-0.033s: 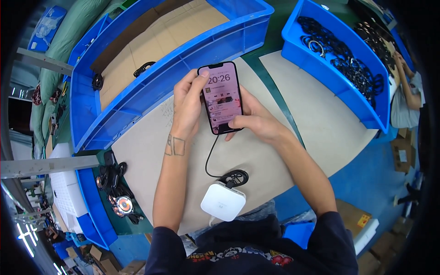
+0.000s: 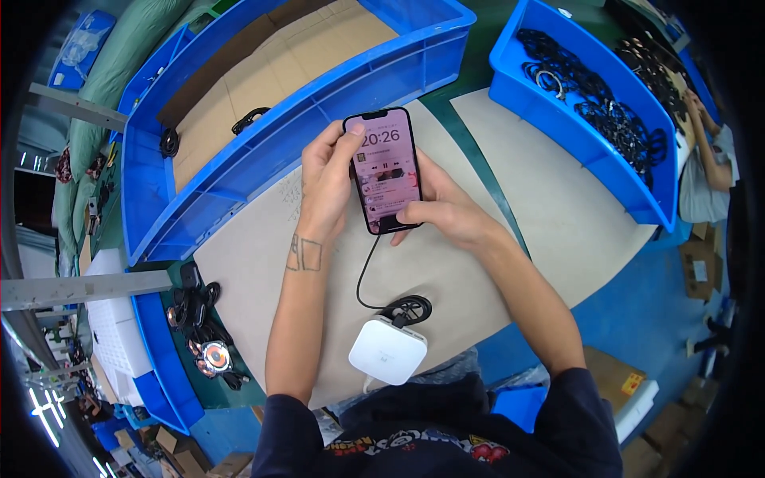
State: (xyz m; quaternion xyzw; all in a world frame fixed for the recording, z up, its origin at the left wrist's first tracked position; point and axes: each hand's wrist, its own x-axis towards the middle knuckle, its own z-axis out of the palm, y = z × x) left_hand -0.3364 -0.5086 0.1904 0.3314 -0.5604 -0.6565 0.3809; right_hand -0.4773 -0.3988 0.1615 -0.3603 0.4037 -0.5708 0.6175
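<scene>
Phone (image 2: 385, 169): lit, held over the cardboard sheet (image 2: 247, 263), your left hand (image 2: 328, 179) wrapped on its left edge, your right hand (image 2: 442, 209) gripping the lower end. Black cable (image 2: 365, 279): runs down to the white box (image 2: 387, 350).

The slim black-framed phone (image 2: 385, 170) between the fingers (image 2: 348, 142) shows a soft pink screen with darker pink bands. Just below the fingers, a thin black cable (image 2: 365, 275) runs to a white square charger block (image 2: 387, 350) with rounded corners. Under the fingers the desk (image 2: 263, 263) is covered in pale beige cardboard. Left of the fingers, a large bright blue plastic crate (image 2: 263, 151) is lined with tan cardboard. To the right, a second blue plastic crate (image 2: 574, 127) holds black cable coils (image 2: 606, 103). The left forearm carries a dark line tattoo of squares (image 2: 304, 253).
</scene>
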